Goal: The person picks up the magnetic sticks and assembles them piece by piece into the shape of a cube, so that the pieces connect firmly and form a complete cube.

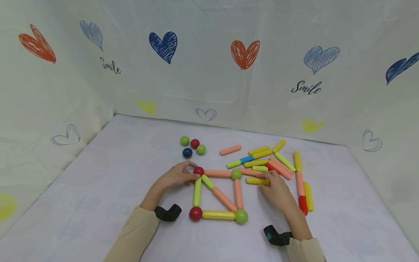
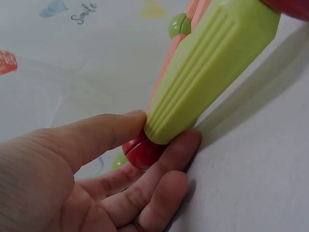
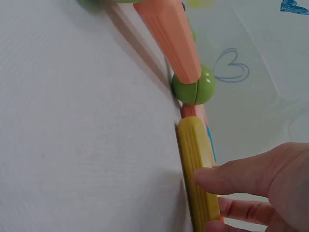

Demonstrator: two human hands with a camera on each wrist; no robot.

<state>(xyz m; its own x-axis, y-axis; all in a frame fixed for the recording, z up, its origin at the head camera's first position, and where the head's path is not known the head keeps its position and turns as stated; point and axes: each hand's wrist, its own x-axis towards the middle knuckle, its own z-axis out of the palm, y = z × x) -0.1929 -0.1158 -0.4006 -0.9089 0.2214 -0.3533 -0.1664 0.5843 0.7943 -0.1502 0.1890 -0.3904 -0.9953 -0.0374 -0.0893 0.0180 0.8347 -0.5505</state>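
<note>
My left hand (image 1: 178,174) pinches a red ball (image 1: 198,171) at the far left corner of a four-sided figure of sticks and balls; in the left wrist view thumb and fingers lie on either side of that ball (image 2: 144,153). A lime stick (image 1: 197,192) runs from it to a nearer red ball (image 1: 195,213). A lime-and-salmon diagonal (image 1: 224,199) crosses to the near green ball (image 1: 241,216). My right hand (image 1: 278,191) grips a yellow stick (image 3: 193,159), thumb on its face, fingers partly hidden behind. Just beyond lies a salmon stick (image 1: 248,171), its end at the far green ball (image 1: 236,174).
Beyond the figure sit loose balls: two green, one red (image 1: 195,143) and one dark blue (image 1: 187,153). Several loose sticks (image 1: 262,154) are heaped beyond my right hand. A long joined stick (image 1: 299,182) and a yellow one (image 1: 308,196) lie to its right.
</note>
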